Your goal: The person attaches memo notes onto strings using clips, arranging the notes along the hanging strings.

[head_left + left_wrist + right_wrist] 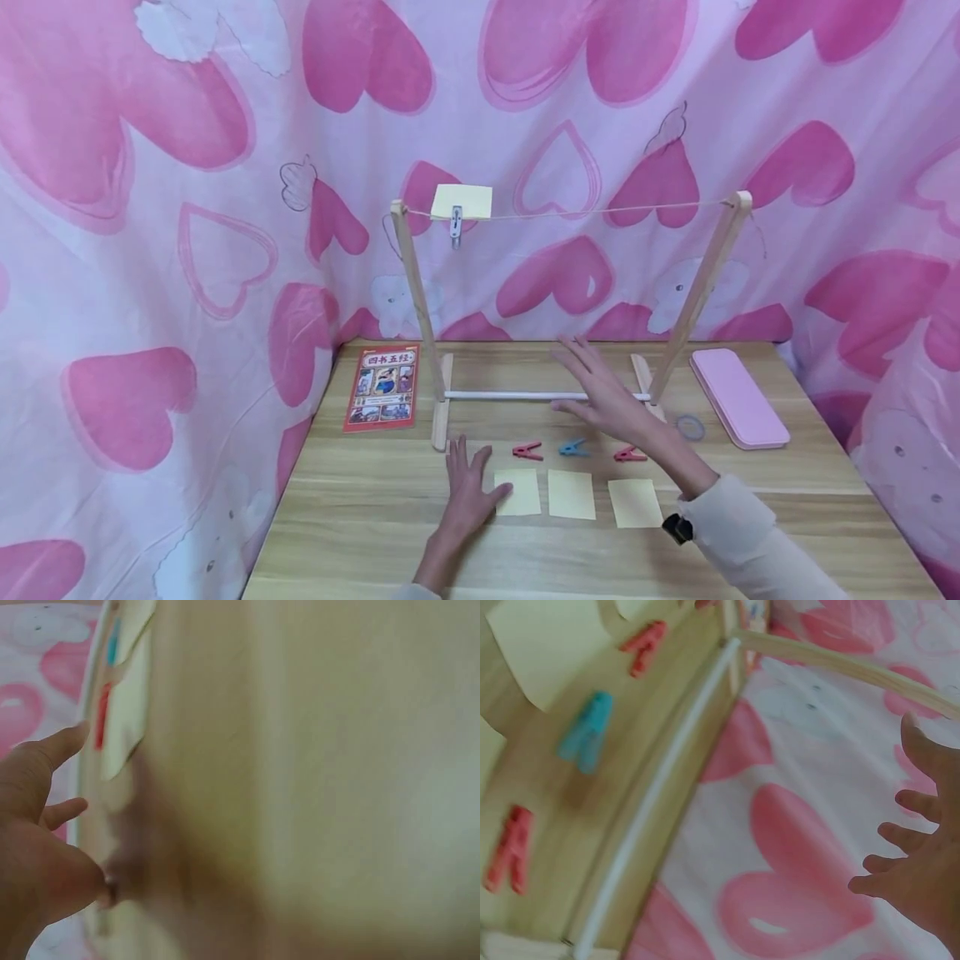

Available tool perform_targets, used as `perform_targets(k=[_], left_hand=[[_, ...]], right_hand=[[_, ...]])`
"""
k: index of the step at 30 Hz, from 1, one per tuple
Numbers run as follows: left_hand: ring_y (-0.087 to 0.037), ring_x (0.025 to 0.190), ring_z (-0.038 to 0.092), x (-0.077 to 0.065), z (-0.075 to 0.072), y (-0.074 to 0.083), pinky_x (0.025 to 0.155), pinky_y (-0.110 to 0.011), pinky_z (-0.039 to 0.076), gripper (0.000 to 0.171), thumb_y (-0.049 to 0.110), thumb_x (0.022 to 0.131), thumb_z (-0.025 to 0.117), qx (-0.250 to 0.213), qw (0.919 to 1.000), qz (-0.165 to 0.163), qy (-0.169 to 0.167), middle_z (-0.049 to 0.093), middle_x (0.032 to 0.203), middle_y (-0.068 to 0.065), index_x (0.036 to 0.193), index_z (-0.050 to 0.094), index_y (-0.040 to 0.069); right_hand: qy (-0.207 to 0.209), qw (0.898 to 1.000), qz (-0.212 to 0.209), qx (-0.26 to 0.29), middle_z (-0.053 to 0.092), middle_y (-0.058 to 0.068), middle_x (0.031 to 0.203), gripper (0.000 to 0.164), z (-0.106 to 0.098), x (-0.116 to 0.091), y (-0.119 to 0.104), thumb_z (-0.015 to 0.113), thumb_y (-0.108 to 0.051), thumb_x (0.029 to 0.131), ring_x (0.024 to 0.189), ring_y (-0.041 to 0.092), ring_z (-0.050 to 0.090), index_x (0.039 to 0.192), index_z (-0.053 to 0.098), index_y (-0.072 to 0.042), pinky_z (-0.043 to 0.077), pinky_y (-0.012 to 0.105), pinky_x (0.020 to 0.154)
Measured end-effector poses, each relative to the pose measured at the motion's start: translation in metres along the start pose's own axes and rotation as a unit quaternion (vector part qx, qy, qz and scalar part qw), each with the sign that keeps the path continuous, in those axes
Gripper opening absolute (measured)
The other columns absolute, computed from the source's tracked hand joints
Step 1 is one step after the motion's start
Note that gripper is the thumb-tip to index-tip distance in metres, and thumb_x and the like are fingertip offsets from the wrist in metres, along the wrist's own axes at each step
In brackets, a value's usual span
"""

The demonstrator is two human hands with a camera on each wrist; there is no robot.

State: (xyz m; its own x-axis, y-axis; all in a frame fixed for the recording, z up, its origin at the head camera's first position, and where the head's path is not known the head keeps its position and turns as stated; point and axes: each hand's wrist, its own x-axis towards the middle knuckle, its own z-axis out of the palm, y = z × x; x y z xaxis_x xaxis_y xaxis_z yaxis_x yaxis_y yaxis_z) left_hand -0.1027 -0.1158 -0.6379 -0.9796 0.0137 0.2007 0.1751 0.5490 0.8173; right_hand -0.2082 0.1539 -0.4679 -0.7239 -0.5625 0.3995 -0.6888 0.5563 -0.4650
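Note:
My left hand (467, 496) is spread low over the table, its thumb at the edge of the leftmost yellow sticky note (523, 493); whether it touches the paper I cannot tell. Two more notes, a middle one (572, 495) and a right one (636, 503), lie beside it. Behind them sit a red clothespin (528, 451), a blue clothespin (586, 733) and a second red clothespin (510, 849). With fingers apart and holding nothing, my right hand (603, 398) is raised near the white rod (517, 395) of a wooden frame. On its string (600, 210) a grey clip (456, 225) holds another note (468, 200).
The frame's left post (417, 292) and right post (701, 292) stand at the table's back, before a heart-patterned curtain (555, 275). A red booklet (382, 387) lies left. A pink case (738, 398) and a grey ring (690, 427) lie right.

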Motion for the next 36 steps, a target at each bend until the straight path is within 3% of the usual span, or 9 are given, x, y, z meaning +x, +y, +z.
perform_targets(k=[6, 13, 15, 16, 22, 23, 28, 33, 36], left_hand=[[-0.068, 0.157, 0.005, -0.011, 0.020, -0.013, 0.130, -0.062, -0.014, 0.064, 0.021, 0.074, 0.097, 0.010, 0.9993, 0.020, 0.030, 0.019, 0.171, -0.043, 0.129, 0.068, 0.005], [-0.068, 0.159, 0.002, -0.008, 0.000, -0.001, 0.124, -0.082, -0.002, 0.052, 0.009, 0.074, 0.096, -0.012, 0.9993, -0.002, -0.036, 0.019, 0.172, -0.042, 0.117, 0.069, 0.005], [-0.067, 0.160, 0.001, -0.008, -0.001, 0.000, 0.128, -0.077, -0.004, 0.049, 0.009, 0.074, 0.096, -0.017, 0.9990, -0.011, -0.039, 0.018, 0.173, -0.041, 0.114, 0.069, 0.005], [-0.066, 0.160, 0.000, -0.008, -0.002, 0.001, 0.128, -0.077, -0.003, 0.048, 0.008, 0.074, 0.096, -0.016, 0.9988, -0.019, -0.043, 0.017, 0.173, -0.040, 0.113, 0.069, 0.005], [-0.062, 0.162, 0.002, -0.008, -0.003, -0.001, 0.128, -0.078, 0.004, 0.049, 0.010, 0.075, 0.097, -0.006, 0.9981, -0.038, -0.048, 0.019, 0.174, -0.038, 0.112, 0.064, 0.004], [-0.062, 0.162, 0.004, -0.008, -0.002, -0.002, 0.128, -0.078, 0.005, 0.051, 0.010, 0.075, 0.097, -0.004, 0.9986, -0.032, -0.042, 0.020, 0.173, -0.038, 0.112, 0.064, 0.004], [-0.060, 0.157, 0.023, -0.012, 0.002, -0.005, 0.128, -0.076, 0.010, 0.049, 0.007, 0.076, 0.095, 0.014, 0.9998, 0.014, -0.006, 0.037, 0.163, -0.034, 0.112, 0.063, 0.005], [-0.044, 0.139, 0.046, -0.014, 0.010, -0.013, 0.138, -0.046, 0.004, 0.031, -0.003, 0.083, 0.086, 0.019, 0.9964, 0.070, 0.045, 0.058, 0.140, -0.021, 0.103, 0.065, 0.008], [-0.032, 0.122, 0.058, -0.014, 0.012, -0.014, 0.132, -0.041, 0.024, 0.026, -0.006, 0.086, 0.082, 0.026, 0.9943, 0.078, 0.068, 0.069, 0.122, -0.009, 0.098, 0.068, 0.012]], right_hand=[[-0.024, 1.000, 0.000, 0.007, 0.052, 0.032, 0.158, 0.058, 0.038, -0.016, 0.014, 0.085, -0.009, 0.095, 0.152, 0.061, 0.038, 0.146, 0.061, 0.007, 0.037, 0.076, 0.120], [-0.059, 0.998, 0.009, -0.024, 0.068, 0.027, 0.135, 0.042, 0.088, -0.032, 0.031, 0.085, -0.005, 0.094, 0.126, 0.045, 0.065, 0.132, 0.071, 0.008, 0.056, 0.060, 0.106], [-0.077, 0.996, 0.017, -0.030, 0.070, 0.024, 0.130, 0.040, 0.102, -0.035, 0.035, 0.085, -0.007, 0.094, 0.120, 0.042, 0.066, 0.129, 0.072, 0.007, 0.057, 0.059, 0.104], [-0.071, 0.997, 0.010, -0.030, 0.070, 0.022, 0.129, 0.037, 0.117, -0.040, 0.047, 0.081, -0.018, 0.100, 0.118, 0.040, 0.065, 0.130, 0.073, 0.003, 0.057, 0.058, 0.101], [-0.078, 0.995, 0.002, -0.062, 0.072, 0.014, 0.124, 0.039, 0.141, -0.046, 0.046, 0.087, -0.025, 0.094, 0.109, 0.031, 0.062, 0.125, 0.076, -0.005, 0.055, 0.052, 0.094], [-0.090, 0.993, 0.010, -0.071, 0.072, 0.014, 0.123, 0.042, 0.134, -0.044, 0.036, 0.092, -0.015, 0.087, 0.108, 0.031, 0.062, 0.124, 0.077, -0.003, 0.055, 0.051, 0.095], [-0.073, 0.993, 0.011, -0.087, 0.070, 0.011, 0.120, 0.039, 0.144, -0.048, 0.037, 0.094, -0.014, 0.085, 0.104, 0.029, 0.060, 0.119, 0.078, -0.004, 0.055, 0.048, 0.091], [-0.045, 0.994, -0.002, -0.095, 0.069, 0.010, 0.116, 0.034, 0.149, -0.050, 0.036, 0.096, -0.011, 0.081, 0.101, 0.027, 0.061, 0.109, 0.077, -0.005, 0.054, 0.047, 0.087], [-0.043, 0.994, 0.002, -0.095, 0.068, 0.010, 0.116, 0.032, 0.149, -0.050, 0.034, 0.095, -0.011, 0.082, 0.101, 0.028, 0.061, 0.107, 0.076, -0.005, 0.054, 0.047, 0.087]])
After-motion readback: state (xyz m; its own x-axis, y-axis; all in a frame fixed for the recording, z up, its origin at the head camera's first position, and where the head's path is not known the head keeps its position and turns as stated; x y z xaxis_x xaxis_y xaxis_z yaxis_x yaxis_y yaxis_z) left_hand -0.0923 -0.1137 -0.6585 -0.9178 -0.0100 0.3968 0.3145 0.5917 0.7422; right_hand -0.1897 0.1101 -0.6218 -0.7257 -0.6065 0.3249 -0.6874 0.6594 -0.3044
